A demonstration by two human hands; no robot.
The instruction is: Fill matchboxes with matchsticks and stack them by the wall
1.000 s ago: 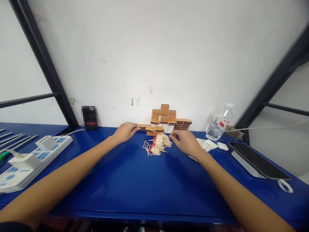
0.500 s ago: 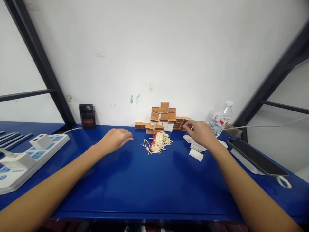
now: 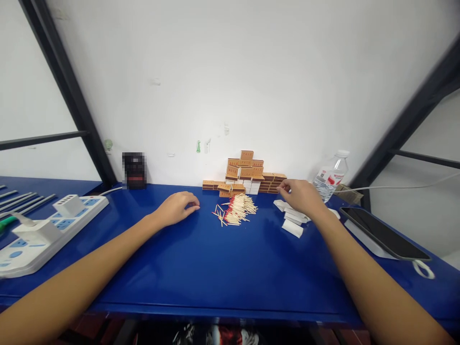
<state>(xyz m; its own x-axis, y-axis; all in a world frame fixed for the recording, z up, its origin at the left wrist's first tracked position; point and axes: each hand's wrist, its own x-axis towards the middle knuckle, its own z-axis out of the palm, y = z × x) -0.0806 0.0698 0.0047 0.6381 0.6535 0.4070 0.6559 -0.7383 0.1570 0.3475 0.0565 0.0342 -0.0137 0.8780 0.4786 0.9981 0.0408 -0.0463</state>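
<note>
A loose heap of red-tipped matches (image 3: 237,210) lies on the blue table (image 3: 215,268) near the wall. Behind it stands a pile of brown matchboxes (image 3: 247,173), several high. My left hand (image 3: 177,207) rests on the table left of the matches, fingers curled under, nothing visible in it. My right hand (image 3: 301,195) hovers at the right end of the matchbox pile, fingers pinched together, just above several white inner trays (image 3: 293,221). Whether the pinch holds anything I cannot make out.
A white and blue power strip (image 3: 39,230) with plugs lies at the left edge. A water bottle (image 3: 329,181) stands right of the boxes, a dark tablet (image 3: 384,234) lies further right. A small black box (image 3: 134,170) stands by the wall.
My left hand drew back from the matchbox pile to the table left of the matches. My right hand left the match heap and moved right, over the white trays.
</note>
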